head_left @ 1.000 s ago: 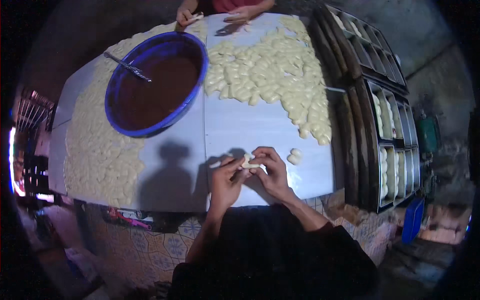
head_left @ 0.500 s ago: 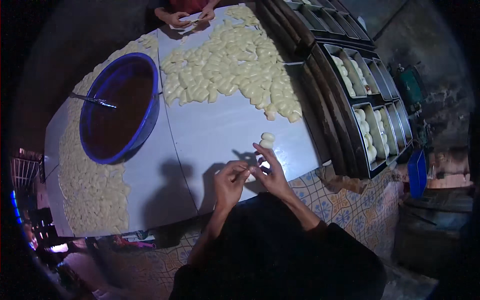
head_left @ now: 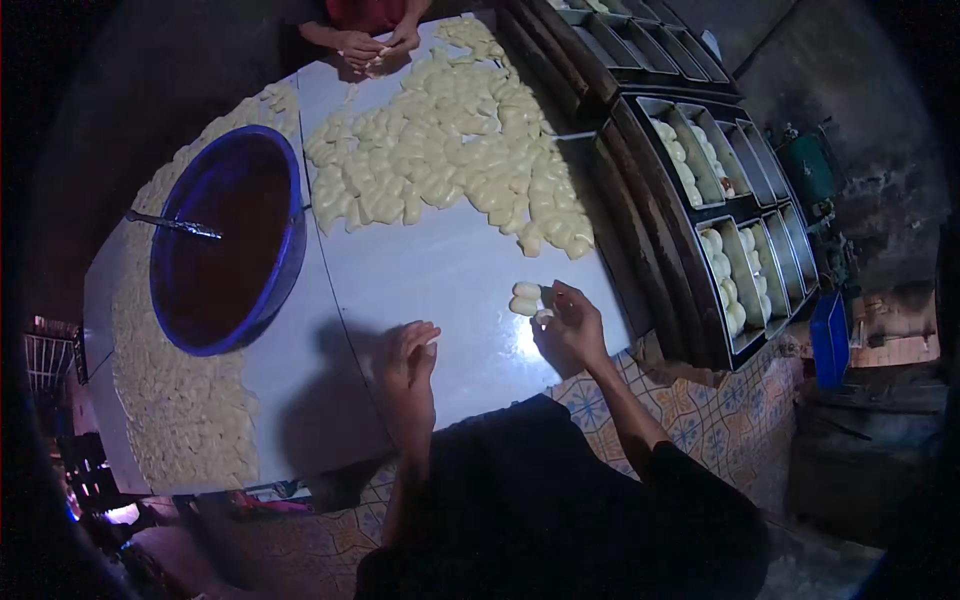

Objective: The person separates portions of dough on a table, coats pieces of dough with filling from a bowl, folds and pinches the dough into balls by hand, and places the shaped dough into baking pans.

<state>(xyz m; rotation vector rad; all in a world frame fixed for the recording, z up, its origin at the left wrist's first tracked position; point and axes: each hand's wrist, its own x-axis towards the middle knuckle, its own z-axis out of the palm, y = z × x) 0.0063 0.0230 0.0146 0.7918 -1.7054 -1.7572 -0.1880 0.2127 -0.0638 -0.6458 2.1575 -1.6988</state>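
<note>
A deep blue basin [head_left: 292,262] of brown mixture [head_left: 240,245] took up much of the left side of the table, a metal spoon [head_left: 180,226] leaning over its far-left rim. Flattened dough pieces [head_left: 440,150] covered the far middle, and more dough [head_left: 185,400] spread down the left edge. On the right, black-framed banks of loaf tins [head_left: 752,148] rose as a barrier, several tins holding rows of dough balls [head_left: 721,268]. At the far edge, a co-worker's hands [head_left: 362,52] were close together.

The near edge of the white tabletop [head_left: 425,275] ran just in front of the person's dark clothing, with patterned floor tiles [head_left: 690,415] beyond its near-right corner. A broad stretch of tabletop lay between the basin, the far dough and the person's hands.

The right hand [head_left: 579,328] pinched a small pale dough roll [head_left: 543,316] at its fingertips, just beside two dough rolls [head_left: 525,290] lying together. The left hand [head_left: 408,378], well apart, was released, fingers loosely curved.
</note>
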